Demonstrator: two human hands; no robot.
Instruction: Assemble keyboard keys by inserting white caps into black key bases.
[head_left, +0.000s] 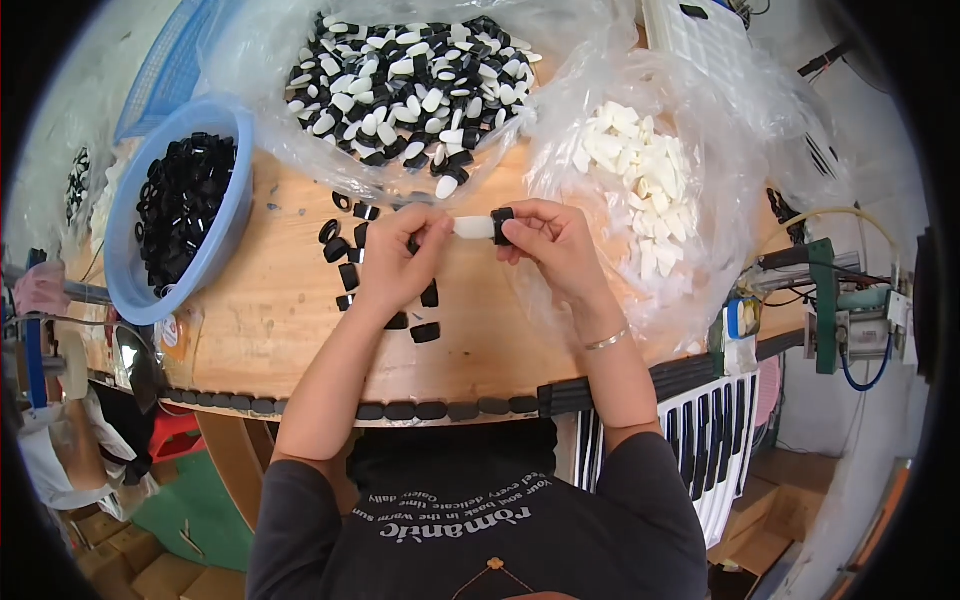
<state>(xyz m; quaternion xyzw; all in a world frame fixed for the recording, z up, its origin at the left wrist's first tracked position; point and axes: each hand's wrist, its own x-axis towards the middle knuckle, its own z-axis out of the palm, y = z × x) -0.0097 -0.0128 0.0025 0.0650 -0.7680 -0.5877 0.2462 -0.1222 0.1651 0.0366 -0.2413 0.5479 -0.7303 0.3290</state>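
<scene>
My left hand (pixel 405 255) pinches one end of a flat white plastic piece (pixel 472 228) above the wooden table. A small black part shows between the same fingers, partly hidden. My right hand (pixel 552 248) grips a black plastic ring (pixel 501 226), which sits at the other end of the white piece. How far the piece goes into the ring is hidden by the fingers. Under and beside my left hand lie several loose black rings (pixel 425 333). Past my hands, a pile of joined black-and-white pieces (pixel 410 85) rests on clear plastic.
A blue basin (pixel 243 190) of black rings stands at the left. At the right, a plastic bag (pixel 715 215) holds loose white pieces (pixel 640 170). Black blocks (pixel 430 410) line the table's near edge. A clamp-like device (pixel 860 310) is at the far right.
</scene>
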